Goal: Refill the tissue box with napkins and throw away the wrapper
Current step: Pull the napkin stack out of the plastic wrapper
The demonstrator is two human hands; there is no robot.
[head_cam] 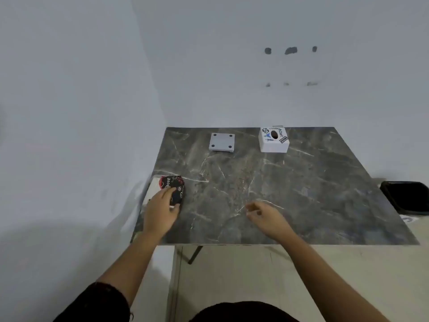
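A black and red napkin pack (174, 185) in its wrapper lies at the left edge of the dark marble table (267, 182). My left hand (161, 209) rests on the pack, fingers and thumb wrapped around its near end. The white tissue box (274, 140), covered in stickers and with an oval hole on top, stands at the far right of the table. Its flat white base plate (222, 142) with four dark feet lies apart from it, at the far middle. My right hand (264, 216) hovers over the table's near middle, fingers loosely curled and holding nothing.
A black bin (408, 197) stands on the floor just beyond the table's right edge. White walls close in behind and to the left of the table. A thin dark table leg (195, 254) shows below the near edge.
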